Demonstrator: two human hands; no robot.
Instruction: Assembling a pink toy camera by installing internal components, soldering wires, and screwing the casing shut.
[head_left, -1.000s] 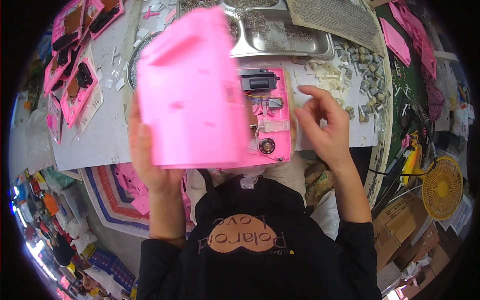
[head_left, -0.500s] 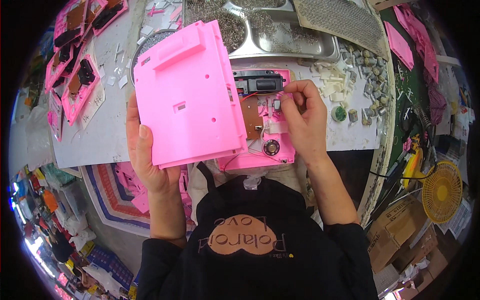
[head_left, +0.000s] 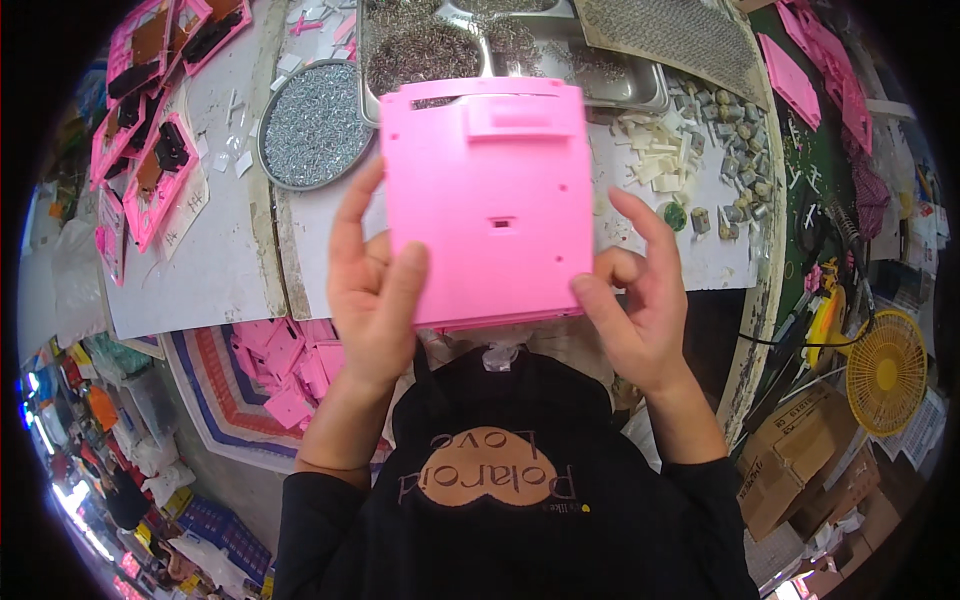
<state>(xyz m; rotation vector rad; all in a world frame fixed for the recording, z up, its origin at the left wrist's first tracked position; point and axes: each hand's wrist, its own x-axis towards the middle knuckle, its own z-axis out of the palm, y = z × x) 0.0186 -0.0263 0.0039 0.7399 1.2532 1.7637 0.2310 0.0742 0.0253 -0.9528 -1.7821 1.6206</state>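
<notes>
A pink plastic cover [head_left: 490,200] lies nearly square in front of me, its outer face up, with a raised block at the far end, a small slot in the middle and two small holes near the right side. My left hand [head_left: 375,285] holds its left edge, thumb on the face. At the near right corner, my right hand [head_left: 640,300] pinches the edge with thumb and bent fingers, while the index finger stretches away. The housing with wires and a round speaker is hidden beneath the cover.
A round tray of small screws [head_left: 315,125] stands left of the cover, with a metal compartment tray [head_left: 640,90] of springs behind. White plastic pieces [head_left: 655,150] and small metal motors [head_left: 740,170] lie at right. Pink housings [head_left: 165,150] sit far left; a bag of pink parts [head_left: 215,390] is below.
The pink cover has moved right and been straightened over the housing, which it now hides. My right hand has left the parts inside and come to the cover's near right corner.
</notes>
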